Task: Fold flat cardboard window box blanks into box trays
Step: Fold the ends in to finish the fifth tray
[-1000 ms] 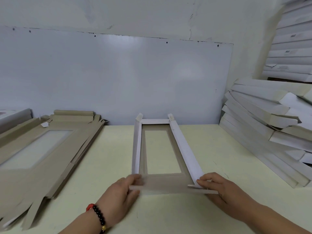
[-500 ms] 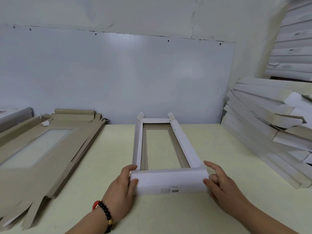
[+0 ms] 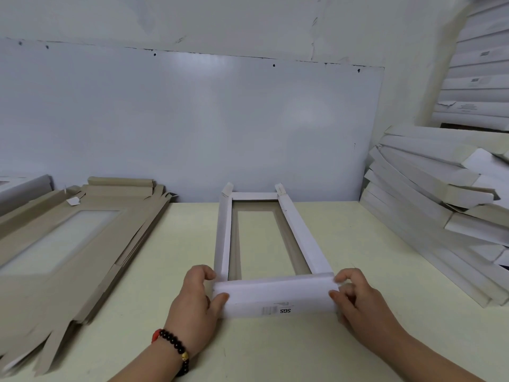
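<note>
A white box tray (image 3: 271,260) is laid on the tabletop (image 3: 358,244), long axis pointing away. Its near end wall is pinched between left hand (image 3: 197,307) and right hand (image 3: 360,301), both equally near.

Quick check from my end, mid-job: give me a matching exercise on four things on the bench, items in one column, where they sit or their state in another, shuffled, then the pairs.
Items:
1. flat blanks
2. finished trays
3. box tray
4. bead bracelet

Places or states:
A. on the left wrist
B. stacked leaning at the right of the table
C. table centre, near end wall gripped by left hand and right hand
D. brown, lying flat at the left

Pairs: 1-D, 2-B, 3-C, 4-A
</note>
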{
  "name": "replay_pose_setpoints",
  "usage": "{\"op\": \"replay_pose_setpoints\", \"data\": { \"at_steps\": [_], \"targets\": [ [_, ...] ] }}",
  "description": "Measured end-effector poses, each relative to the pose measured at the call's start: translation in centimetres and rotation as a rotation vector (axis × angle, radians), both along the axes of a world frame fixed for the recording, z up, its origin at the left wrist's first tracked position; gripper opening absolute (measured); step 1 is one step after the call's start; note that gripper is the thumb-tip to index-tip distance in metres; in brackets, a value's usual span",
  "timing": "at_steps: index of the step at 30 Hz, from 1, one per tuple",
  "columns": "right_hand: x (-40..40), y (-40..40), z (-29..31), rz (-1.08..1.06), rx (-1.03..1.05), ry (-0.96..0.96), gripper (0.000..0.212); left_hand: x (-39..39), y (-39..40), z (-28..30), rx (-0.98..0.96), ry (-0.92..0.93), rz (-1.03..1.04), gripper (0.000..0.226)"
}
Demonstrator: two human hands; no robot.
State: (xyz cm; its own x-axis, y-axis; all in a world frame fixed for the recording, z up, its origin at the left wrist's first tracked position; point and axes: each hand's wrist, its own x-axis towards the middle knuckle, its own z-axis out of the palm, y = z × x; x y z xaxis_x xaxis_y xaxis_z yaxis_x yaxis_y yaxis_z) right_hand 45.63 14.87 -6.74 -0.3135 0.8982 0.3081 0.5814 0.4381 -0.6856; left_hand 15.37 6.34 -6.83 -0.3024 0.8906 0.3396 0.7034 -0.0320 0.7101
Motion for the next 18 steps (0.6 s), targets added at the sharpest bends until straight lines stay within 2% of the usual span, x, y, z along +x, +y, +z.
{"op": "replay_pose_setpoints", "data": {
  "at_steps": [5, 8, 12, 14, 16, 18],
  "targets": [
    [0.2, 0.2, 0.0, 0.001, 0.008, -0.134, 0.018, -0.3, 0.2, -0.2, 0.081, 0.175, -0.109, 0.012],
    [0.3, 0.3, -0.3, -0.007, 0.070, -0.213, 0.023, -0.7, 0.2, -0.7, 0.073, 0.337, -0.119, 0.027],
    [0.2, 0.3, -0.4, 0.028, 0.115, -0.280, 0.028, -0.9, -0.1, -0.2, 0.142, 0.482, -0.158, 0.071],
    [0.2, 0.2, -0.2, 0.021, 0.123, -0.269, 0.026, -1.3, 0.0, -0.1, 0.094, 0.481, -0.198, 0.086],
    [0.2, 0.2, 0.0, 0.013, 0.149, -0.280, 0.022, -1.7, 0.0, -0.1, 0.056, 0.473, -0.260, 0.086],
    [0.2, 0.3, 0.2, 0.015, 0.193, -0.323, 0.018, -2.1, 0.1, -0.3, 0.084, 0.463, -0.320, 0.071]
  ]
}}
